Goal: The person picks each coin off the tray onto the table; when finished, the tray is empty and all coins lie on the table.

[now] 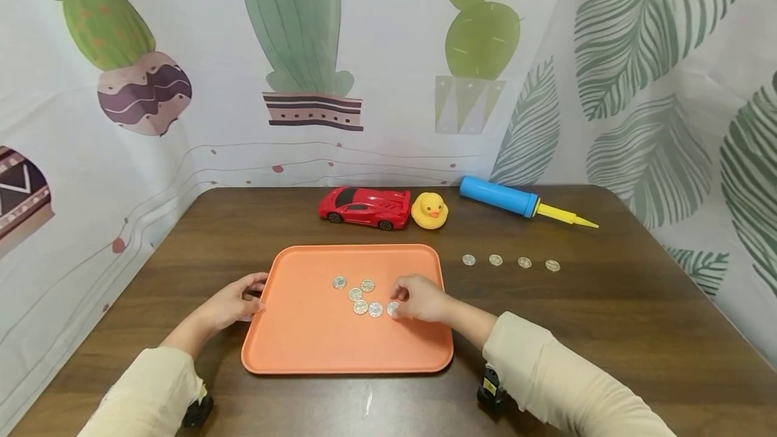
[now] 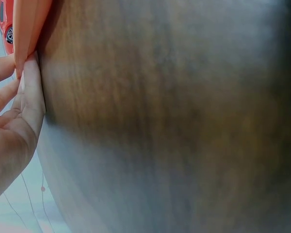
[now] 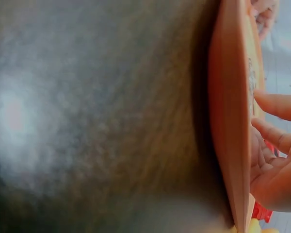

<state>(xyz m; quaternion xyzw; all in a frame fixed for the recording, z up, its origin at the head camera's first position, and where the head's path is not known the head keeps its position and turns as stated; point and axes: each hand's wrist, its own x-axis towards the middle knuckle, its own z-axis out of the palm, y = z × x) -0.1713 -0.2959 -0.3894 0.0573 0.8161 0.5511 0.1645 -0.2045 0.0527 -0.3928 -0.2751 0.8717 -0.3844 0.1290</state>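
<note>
An orange tray (image 1: 303, 342) lies on the wooden table with several coins (image 1: 355, 294) near its middle. My left hand (image 1: 233, 301) holds the tray's left rim, with the thumb over the edge; in the left wrist view, fingers (image 2: 31, 87) reach beneath it. Over the tray's right half, my right hand (image 1: 421, 299) has its thumb and fingertips at a silvery coin (image 1: 392, 309), which they partly cover. In the right wrist view the right hand (image 3: 279, 155) is behind the tray's raised side, so its grip on the coin is largely hidden.
Several coins (image 1: 496, 259) lie in a row right of the tray. Along the back stand a red toy car (image 1: 367, 208), a yellow rubber duck (image 1: 429, 211) and a blue pump (image 1: 500, 196) with a yellow nozzle. A patterned cloth (image 1: 394, 154) hangs behind the table (image 1: 607, 329).
</note>
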